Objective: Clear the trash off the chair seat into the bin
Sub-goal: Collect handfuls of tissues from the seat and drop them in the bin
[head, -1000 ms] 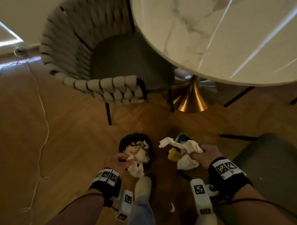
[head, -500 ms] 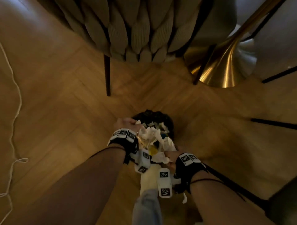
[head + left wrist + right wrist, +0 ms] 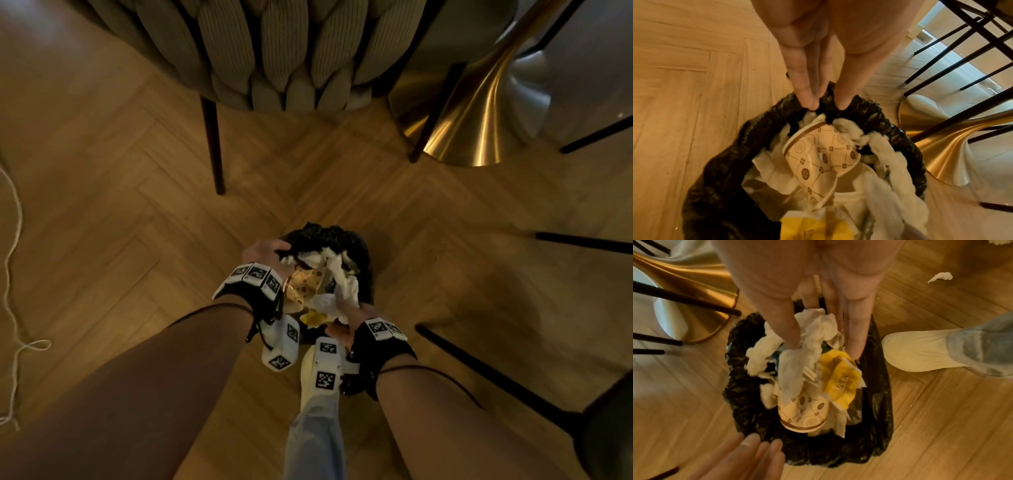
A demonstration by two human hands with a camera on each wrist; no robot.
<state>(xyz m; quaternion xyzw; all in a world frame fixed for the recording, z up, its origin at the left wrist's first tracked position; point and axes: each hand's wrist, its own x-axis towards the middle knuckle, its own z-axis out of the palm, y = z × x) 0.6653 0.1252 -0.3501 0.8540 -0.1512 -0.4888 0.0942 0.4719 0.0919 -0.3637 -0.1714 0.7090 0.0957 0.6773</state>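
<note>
A small bin [image 3: 364,255] lined with a black bag [image 3: 731,162] stands on the wooden floor, heaped to the rim. On top lie a patterned paper cup [image 3: 818,155], crumpled white tissues [image 3: 809,344] and a yellow wrapper [image 3: 840,378]. My left hand [image 3: 263,253] reaches to the far rim, its straight fingertips [image 3: 809,100] touching the bag's edge. My right hand [image 3: 822,337] is at the near side, thumb and straight fingers pressing down on the tissues and wrapper. The chair seat is out of view.
The woven chair back [image 3: 274,51] and its dark leg [image 3: 214,147] stand just beyond the bin. A gold table base [image 3: 479,113] is at the right, thin black chair legs [image 3: 496,377] nearer. My white shoe [image 3: 920,352] is beside the bin. A tissue scrap [image 3: 940,278] lies on the floor.
Both hands dropped onto the bin. The bundle of tissues and yellow wrapper that my right hand gripped now lies in the bin, and the left hand shifted to the far rim.
</note>
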